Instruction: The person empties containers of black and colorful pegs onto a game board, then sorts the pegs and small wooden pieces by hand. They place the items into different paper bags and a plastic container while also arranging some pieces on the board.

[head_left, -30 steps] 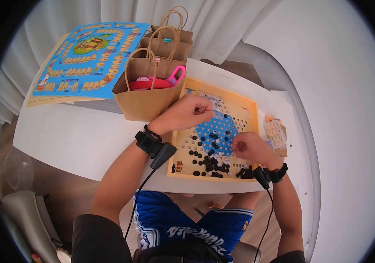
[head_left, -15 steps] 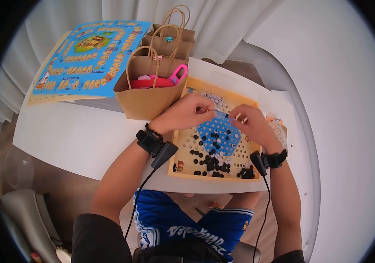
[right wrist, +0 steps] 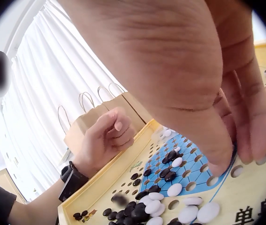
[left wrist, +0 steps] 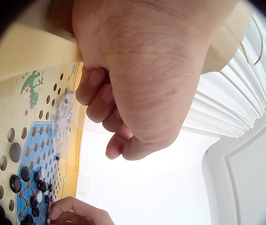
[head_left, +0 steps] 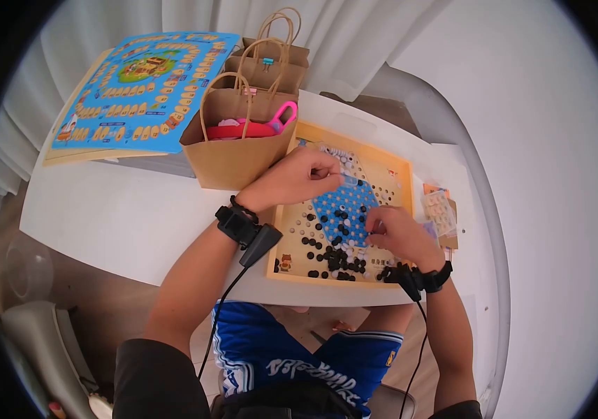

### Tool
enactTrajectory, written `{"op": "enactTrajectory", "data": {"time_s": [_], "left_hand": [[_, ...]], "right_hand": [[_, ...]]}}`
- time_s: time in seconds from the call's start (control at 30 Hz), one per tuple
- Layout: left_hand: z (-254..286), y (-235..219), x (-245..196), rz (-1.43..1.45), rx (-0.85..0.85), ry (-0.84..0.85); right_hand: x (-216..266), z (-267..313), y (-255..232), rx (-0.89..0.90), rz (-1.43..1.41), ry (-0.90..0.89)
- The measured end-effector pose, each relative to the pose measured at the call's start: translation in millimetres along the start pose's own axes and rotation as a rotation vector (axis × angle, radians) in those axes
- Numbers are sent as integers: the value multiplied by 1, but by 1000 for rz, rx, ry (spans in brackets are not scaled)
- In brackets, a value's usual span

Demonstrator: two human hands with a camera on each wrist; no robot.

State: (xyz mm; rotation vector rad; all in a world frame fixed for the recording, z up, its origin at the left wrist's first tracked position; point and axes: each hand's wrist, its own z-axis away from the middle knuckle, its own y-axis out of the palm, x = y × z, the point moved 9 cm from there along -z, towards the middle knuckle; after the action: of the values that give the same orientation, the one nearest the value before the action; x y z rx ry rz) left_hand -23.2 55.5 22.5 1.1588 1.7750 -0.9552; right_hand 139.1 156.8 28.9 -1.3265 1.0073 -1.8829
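Observation:
My left hand (head_left: 307, 178) pinches the edge of a clear plastic bag (left wrist: 60, 133) holding white pieces, above the far part of a wooden game board (head_left: 281, 241). My right hand (head_left: 402, 236) reaches down at the near right edge of the board's blue hexagon (right wrist: 199, 164). Its thumb and fingers point down with their tips at the board's holes, and no piece shows between them. Black pieces (right wrist: 140, 212) and white pieces (right wrist: 188, 213) lie heaped along the near side, with some scattered on the hexagon.
Brown paper bags (head_left: 239, 157) stand beyond my left hand, the nearest with pink and red things inside. A blue printed game sheet (head_left: 114, 133) lies at the far left. A small clear packet (head_left: 440, 213) sits right of the board on the white table (head_left: 124, 223).
My right hand went up to the clear bag beside my left hand, then came back down to the near right of the hexagon. The left hand has stayed in place.

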Motion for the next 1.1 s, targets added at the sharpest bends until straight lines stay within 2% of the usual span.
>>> {"op": "enactTrajectory", "data": {"time_s": [0.07, 0.2, 0.37, 0.47, 0.7, 0.8, 0.87, 1.0, 1.07, 1.1], "left_hand": [[0, 0, 1, -6, 6, -5], [0, 0, 1, 7, 9, 1], [-1, 0, -1, -14, 13, -5], [-1, 0, 0, -1, 16, -22], [0, -1, 3, -9, 5, -2], [0, 0, 3, -9, 9, -9], [0, 0, 2, -7, 9, -14], [0, -1, -1, -3, 9, -10], [0, 2, -2, 10, 15, -8], [0, 2, 0, 29, 13, -33]], "right_hand": [[-2, -2, 6, 102, -15, 52], [9, -7, 5, 113, -35, 38], [26, -21, -1, -77, -93, -39], [30, -25, 2, -113, -126, -54], [24, -31, 11, -125, -101, -31], [24, -31, 9, -91, -80, -42], [19, -32, 9, -1, -73, 2], [16, -50, -16, -37, -145, 53], [38, -52, -57, -423, -175, -132], [40, -53, -58, -426, -175, -130]]}}
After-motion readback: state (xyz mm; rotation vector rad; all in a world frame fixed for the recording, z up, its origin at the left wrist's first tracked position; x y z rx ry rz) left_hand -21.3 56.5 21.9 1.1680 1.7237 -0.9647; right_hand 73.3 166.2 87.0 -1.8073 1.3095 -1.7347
